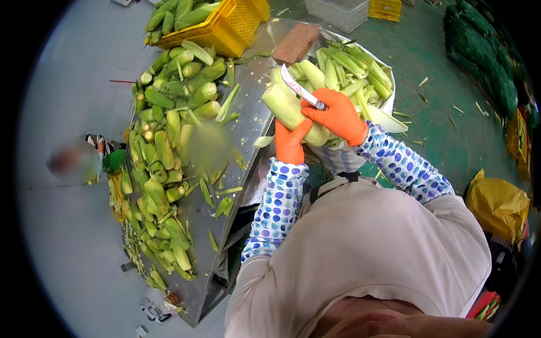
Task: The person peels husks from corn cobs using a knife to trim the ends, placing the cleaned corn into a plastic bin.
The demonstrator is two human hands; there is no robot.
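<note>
My left hand, in an orange glove, grips a pale green ear of corn from below, near the metal table's edge. Over its lower end is my gloved right hand, holding a knife with a curved blade that points up and left. The right hand's fingers lie close against the husk; whether they also grip it is hidden. Just beyond, a white woven sack is filled with stripped corn husks. A loose husk piece sticks out left of my left hand.
Unpeeled corn ears are heaped along the steel table. A yellow crate of corn and a brick stand at the far end. Another person is across the table. Green mesh sacks lie at right on the floor.
</note>
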